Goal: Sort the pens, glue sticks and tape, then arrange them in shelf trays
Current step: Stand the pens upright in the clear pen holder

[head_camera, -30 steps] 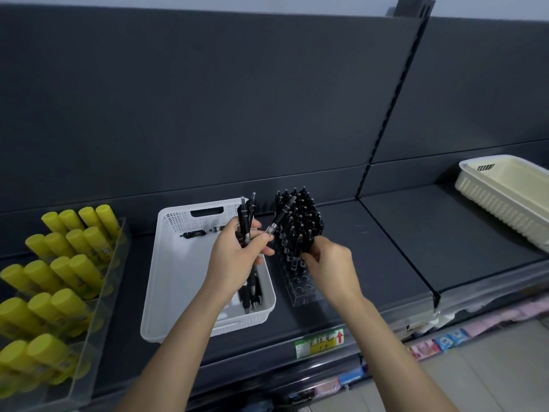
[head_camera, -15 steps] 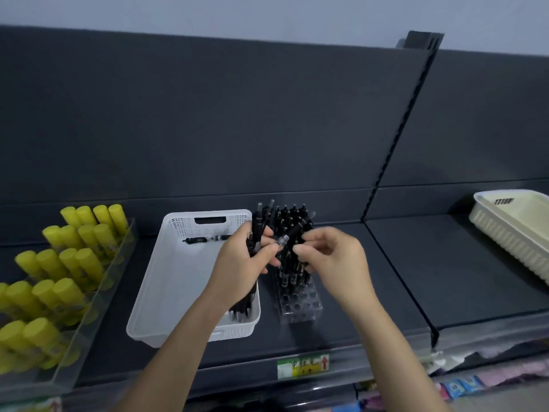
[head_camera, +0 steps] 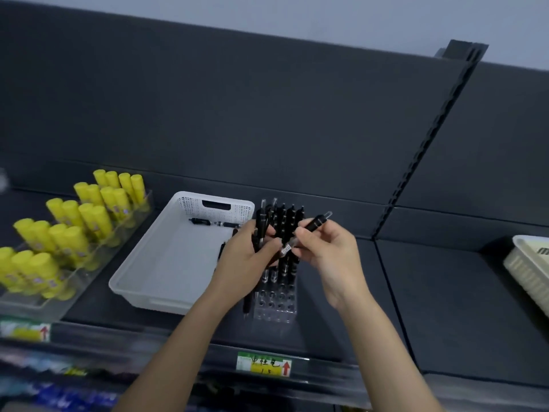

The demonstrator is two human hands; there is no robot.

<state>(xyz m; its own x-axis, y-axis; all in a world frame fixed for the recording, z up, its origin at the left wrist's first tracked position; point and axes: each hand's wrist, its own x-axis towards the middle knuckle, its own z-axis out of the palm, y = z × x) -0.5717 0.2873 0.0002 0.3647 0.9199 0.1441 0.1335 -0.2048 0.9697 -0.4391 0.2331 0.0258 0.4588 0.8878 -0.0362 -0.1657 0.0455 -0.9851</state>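
Pens bunched upright are gripped by the left hand. The right hand pinches one pen, slanted with its clicker end up and to the right. Behind them, the clear pen stand holds upright pens. Left of the stand, a white basket holds two pens lying crosswise. Farther left is a clear tray of yellow glue sticks.

Shelf-edge label: handwritten "中性笔", illegible figure beneath, red up-arrow at right. Second shelf-edge label, far left: red arrow, print blurred. Sticker on pen: illegible
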